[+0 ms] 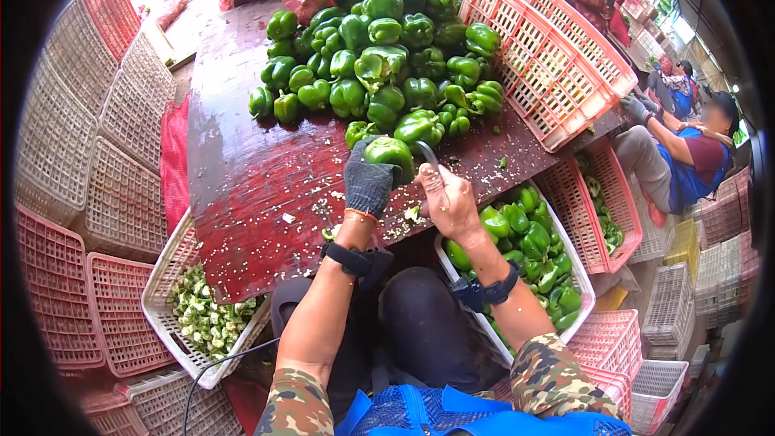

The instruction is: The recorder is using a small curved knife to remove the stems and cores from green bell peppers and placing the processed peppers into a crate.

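Note:
My left hand (370, 184), in a dark knit glove, grips a green bell pepper (390, 152) above the front part of the red table (260, 212). My bare right hand (447, 197) is closed around a tool with a curved metal blade (427, 152); its handle is hidden in my fist. The blade's curve is close beside the held pepper, and I cannot tell whether it touches. Just beyond both hands rises a heap of whole green bell peppers (348, 94), with one torn-open pepper (381, 66) on top. Pale seeds and scraps are strewn across the table.
A pink plastic crate (545, 54) tilts against the heap. By my right leg stands a crate of peppers (533, 248); at left, a white crate (158, 309) holds cut cores (209, 321). Stacked crates (54, 127) line the left. A co-worker (684, 157) sits at right.

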Tool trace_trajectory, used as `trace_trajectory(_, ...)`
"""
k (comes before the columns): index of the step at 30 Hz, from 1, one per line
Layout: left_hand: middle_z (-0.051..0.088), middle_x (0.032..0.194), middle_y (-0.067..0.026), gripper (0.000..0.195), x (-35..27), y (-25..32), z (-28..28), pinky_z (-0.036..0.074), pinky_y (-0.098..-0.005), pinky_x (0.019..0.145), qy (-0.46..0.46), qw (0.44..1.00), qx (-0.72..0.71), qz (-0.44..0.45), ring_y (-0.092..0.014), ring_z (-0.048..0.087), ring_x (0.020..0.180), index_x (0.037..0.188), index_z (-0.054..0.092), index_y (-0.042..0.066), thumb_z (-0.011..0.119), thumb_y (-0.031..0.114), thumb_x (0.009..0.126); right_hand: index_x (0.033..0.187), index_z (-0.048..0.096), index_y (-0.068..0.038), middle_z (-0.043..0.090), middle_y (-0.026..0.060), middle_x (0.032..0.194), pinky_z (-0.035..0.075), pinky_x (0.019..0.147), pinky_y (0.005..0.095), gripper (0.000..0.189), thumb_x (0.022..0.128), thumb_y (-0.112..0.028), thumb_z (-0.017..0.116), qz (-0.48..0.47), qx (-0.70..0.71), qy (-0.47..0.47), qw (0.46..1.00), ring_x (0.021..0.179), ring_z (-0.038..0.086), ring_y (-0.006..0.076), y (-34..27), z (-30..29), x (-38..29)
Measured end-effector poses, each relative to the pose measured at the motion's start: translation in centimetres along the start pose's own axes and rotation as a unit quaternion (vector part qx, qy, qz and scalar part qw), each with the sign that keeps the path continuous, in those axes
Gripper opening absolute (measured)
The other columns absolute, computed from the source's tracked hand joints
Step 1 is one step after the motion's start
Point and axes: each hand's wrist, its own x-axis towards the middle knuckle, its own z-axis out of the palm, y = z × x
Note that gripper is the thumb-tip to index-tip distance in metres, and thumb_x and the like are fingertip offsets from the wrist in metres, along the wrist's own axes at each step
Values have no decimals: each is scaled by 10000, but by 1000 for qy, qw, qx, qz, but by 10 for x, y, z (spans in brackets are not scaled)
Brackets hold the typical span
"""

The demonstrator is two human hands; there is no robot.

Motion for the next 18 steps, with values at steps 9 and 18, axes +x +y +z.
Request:
trace_trajectory(9,683,1034,-96,476,-20,33,15,557,-302,802,-5,998,3,54,-182,666,918,1116,607,22,631,-75,651,800,609,19,601,283,744,455,640,512,424,1025,-302,444,-23,-76,-14,997,767,578,489,-7,6,-3)
trace_trajectory(18,682,1006,-118,342,7,17,-15,535,-352,807,-46,998,-41,7,-251,657,893,1041,658,40,647,67,700,1012,620,11,608,172,733,475,560,471,184,863,-57,537,-255,-203,-93,941,625,587,358,69,6,-26)
